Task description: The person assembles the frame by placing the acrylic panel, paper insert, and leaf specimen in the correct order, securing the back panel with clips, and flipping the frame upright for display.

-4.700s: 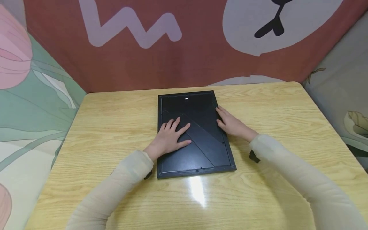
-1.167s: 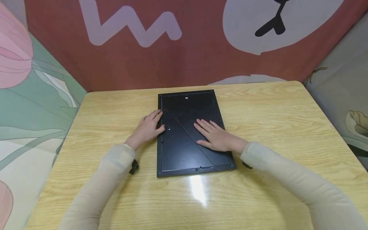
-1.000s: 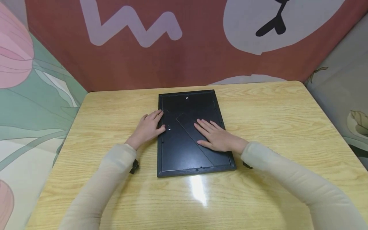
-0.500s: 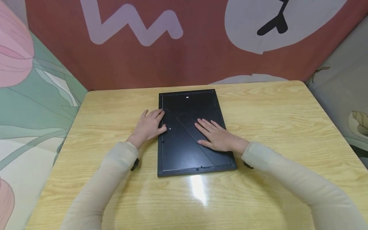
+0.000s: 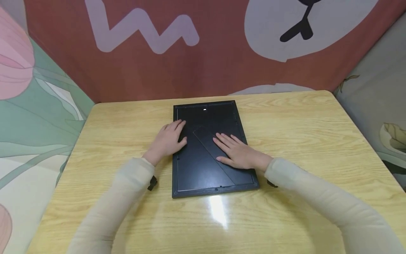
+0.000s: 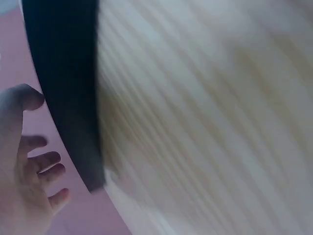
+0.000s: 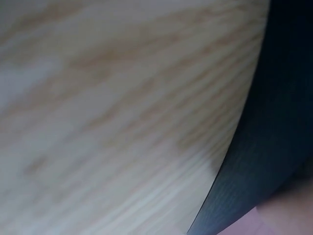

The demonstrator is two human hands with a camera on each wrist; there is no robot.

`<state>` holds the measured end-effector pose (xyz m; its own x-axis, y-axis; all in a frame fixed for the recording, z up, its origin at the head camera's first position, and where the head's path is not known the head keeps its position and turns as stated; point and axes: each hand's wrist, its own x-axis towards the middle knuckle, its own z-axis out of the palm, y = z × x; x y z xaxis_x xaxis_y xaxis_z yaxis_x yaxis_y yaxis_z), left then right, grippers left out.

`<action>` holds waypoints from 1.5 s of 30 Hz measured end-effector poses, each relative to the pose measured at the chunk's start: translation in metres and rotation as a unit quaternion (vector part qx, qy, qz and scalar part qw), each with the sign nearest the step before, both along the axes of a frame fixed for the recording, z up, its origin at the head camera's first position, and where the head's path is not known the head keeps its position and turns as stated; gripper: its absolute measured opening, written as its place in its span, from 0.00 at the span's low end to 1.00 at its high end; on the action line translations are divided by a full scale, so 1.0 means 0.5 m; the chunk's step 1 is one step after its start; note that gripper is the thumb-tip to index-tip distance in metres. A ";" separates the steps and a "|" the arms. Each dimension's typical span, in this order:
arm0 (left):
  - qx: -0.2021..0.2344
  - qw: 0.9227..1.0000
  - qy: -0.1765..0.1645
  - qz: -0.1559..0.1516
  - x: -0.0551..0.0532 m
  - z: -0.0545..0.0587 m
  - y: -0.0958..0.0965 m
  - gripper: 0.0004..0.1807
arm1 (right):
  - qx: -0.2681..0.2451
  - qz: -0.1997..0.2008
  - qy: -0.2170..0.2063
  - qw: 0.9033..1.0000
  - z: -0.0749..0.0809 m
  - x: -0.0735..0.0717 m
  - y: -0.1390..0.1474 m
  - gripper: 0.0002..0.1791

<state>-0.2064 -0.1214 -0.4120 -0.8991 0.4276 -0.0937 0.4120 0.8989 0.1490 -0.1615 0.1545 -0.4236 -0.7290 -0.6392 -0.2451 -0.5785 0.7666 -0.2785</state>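
Observation:
A black picture frame (image 5: 200,173) lies back side up on the table, with a diagonal stand leg (image 5: 207,141) flat against its backing. My left hand (image 5: 166,141) reaches over the frame's left edge, fingers and thumb spread over the border. In the left wrist view, that hand's loosely bent fingers (image 6: 49,161) show beyond the frame's dark side (image 6: 73,98); contact is unclear. Flat on the right part of the backing rests my right hand (image 5: 238,153), its fingers straight. The right wrist view has the frame's side (image 7: 274,122) and only a blurred bit of hand.
The frame sits on a light wooden table (image 5: 301,123) near its back edge. Behind the table hangs a red printed cloth (image 5: 206,70). A bright light reflection lies on the tabletop in front of the frame.
Earlier, my left hand lay on the backing and my right at the right edge; they have swapped roles. Lately my left hand has shifted slightly inward over the left border. The frame stays put.

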 end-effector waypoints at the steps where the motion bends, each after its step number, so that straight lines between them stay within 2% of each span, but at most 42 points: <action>1: 0.000 1.000 0.000 -0.007 0.003 0.000 0.011 0.35 | 0.002 -0.001 0.001 1.000 0.001 0.001 0.001 0.39; 7: -0.029 0.999 -0.017 -0.031 0.016 -0.003 0.066 0.36 | 0.016 0.000 0.010 1.000 0.002 0.010 0.004 0.40; 11: -0.036 0.998 -0.031 -0.032 0.021 -0.011 0.078 0.38 | 0.027 0.013 0.008 1.000 0.015 0.020 0.001 0.41; 14: -0.023 0.998 -0.044 -0.027 0.025 -0.015 0.076 0.38 | 0.026 0.014 0.001 1.000 0.036 0.014 -0.007 0.40; 18: -0.009 0.998 -0.057 -0.029 0.029 -0.019 0.072 0.37 | 0.010 -0.001 -0.003 1.000 0.067 -0.024 -0.021 0.36; 22: -0.008 0.997 -0.059 -0.041 0.028 -0.018 0.072 0.33 | 0.004 -0.020 0.024 1.000 0.086 -0.084 -0.032 0.29; 25: -0.009 0.997 -0.058 -0.047 0.024 -0.014 0.074 0.32 | 0.026 -0.039 0.051 0.998 0.090 -0.128 -0.042 0.27; 29: -0.018 0.997 -0.054 -0.055 0.022 -0.008 0.076 0.32 | 0.064 -0.069 0.061 0.994 0.080 -0.171 -0.056 0.30; 37: -0.037 0.996 -0.045 -0.060 0.022 -0.007 0.077 0.32 | 0.072 -0.110 0.034 0.991 0.051 -0.215 -0.074 0.40; 45: -0.034 0.997 -0.043 -0.058 0.026 -0.005 0.077 0.32 | 0.067 -0.145 -0.010 0.987 0.050 -0.234 -0.080 0.42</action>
<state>-0.1936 -0.0830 -0.4145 -0.8309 0.5191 -0.2004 0.5030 0.8547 0.1285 -0.2782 0.1147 -0.3984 -0.8707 -0.3656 -0.3290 -0.3254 0.9298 -0.1721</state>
